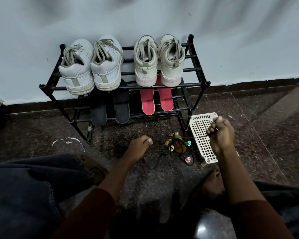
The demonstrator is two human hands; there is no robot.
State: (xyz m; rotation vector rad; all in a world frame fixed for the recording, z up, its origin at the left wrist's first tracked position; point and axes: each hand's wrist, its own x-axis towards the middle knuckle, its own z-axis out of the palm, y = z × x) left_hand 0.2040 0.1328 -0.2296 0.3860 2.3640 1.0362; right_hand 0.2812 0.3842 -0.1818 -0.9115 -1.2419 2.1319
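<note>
The black shoe rack [196,56] stands against the pale wall and carries everything stored here. On its top shelf a pair of white low sneakers [91,66] sits at the left and a pair of cream high-tops [159,62] at the right, all four heels facing outward. On the lower shelf two black insoles [121,104] lie under the low sneakers and two pink insoles [164,97] under the high-tops, their ends poking past the front bar. A white perforated panel [201,135] lies on the speckled floor [266,135] just beside the rack's right foot. Next to it on the floor is a small heap of bits: a teal-capped bottle [189,143], a pink-capped bottle [188,159], a brown piece [179,147] and loose black loops of string. Both arms, in dark red sleeves, reach forward and down. The right hand [221,133] hovers over the panel with its fingers curled, its grip closed on one end of a dark cord [179,138]. The left hand [140,145] is well apart from it, low over the floor, knuckles up, its grip pinching the other end. The cord runs taut between the two hands, crossing just above the heap of small bits.
</note>
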